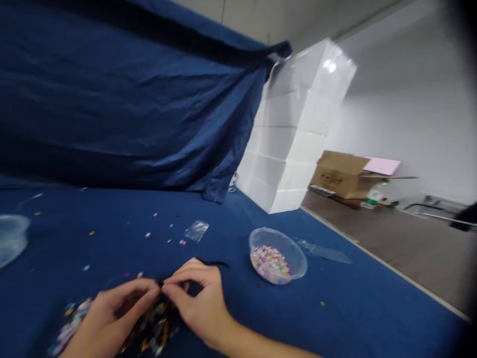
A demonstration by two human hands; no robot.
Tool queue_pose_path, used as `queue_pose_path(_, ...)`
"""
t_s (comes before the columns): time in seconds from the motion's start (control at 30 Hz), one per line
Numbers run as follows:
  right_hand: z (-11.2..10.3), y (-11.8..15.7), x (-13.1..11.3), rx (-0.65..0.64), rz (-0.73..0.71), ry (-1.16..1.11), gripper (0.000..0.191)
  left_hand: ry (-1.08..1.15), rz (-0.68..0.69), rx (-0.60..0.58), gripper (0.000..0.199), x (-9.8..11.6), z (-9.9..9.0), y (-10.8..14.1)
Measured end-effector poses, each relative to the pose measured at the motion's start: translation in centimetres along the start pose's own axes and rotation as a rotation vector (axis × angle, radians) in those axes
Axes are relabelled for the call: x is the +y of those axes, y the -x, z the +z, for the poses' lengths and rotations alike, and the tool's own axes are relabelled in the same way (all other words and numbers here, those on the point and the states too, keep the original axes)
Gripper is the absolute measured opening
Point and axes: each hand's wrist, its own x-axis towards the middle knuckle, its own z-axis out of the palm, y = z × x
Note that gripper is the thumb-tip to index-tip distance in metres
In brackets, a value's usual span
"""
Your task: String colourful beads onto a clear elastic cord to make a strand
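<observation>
My left hand [115, 313] and my right hand [197, 303] meet low in the view, their fingertips pinching a thin black cord [212, 264] just above the blue cloth. Below them lies a dark heap of strung beads and sequins [152, 325] with gold glints, partly hidden by my fingers. A clear plastic bowl [278, 256] of pastel beads stands to the right of my right hand. Several loose beads [154, 233] are scattered across the cloth ahead of my hands, and a colourful bead pile [69, 323] sits beside my left hand.
A small clear plastic bag [196, 231] and a clear plastic piece [11, 238] lie on the blue-covered table [335, 298]. Blue fabric [122, 99] hangs behind it beside stacked white boxes [286, 134]. The table's right edge drops to a floor holding a cardboard box [341, 174].
</observation>
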Motion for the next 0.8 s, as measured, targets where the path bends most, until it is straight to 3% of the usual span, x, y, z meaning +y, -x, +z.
queue_pose_path(0.13, -0.14, -0.02, -0.43, -0.113, 0.187, -0.139, 0.001, 0.037, -0.025, -0.035, 0.036, 0.54, -0.52, 0.02)
queue_pose_path(0.3, 0.19, -0.05, -0.14, -0.164, 0.337, -0.229, 0.01, 0.125, -0.068, -0.039, 0.032, 0.41, -0.3, -0.12)
queue_pose_path(0.8, 0.3, -0.15, 0.13, -0.116, 0.425, -0.185, 0.011, 0.328, -0.067, -0.066, 0.02, 0.37, -0.29, -0.24)
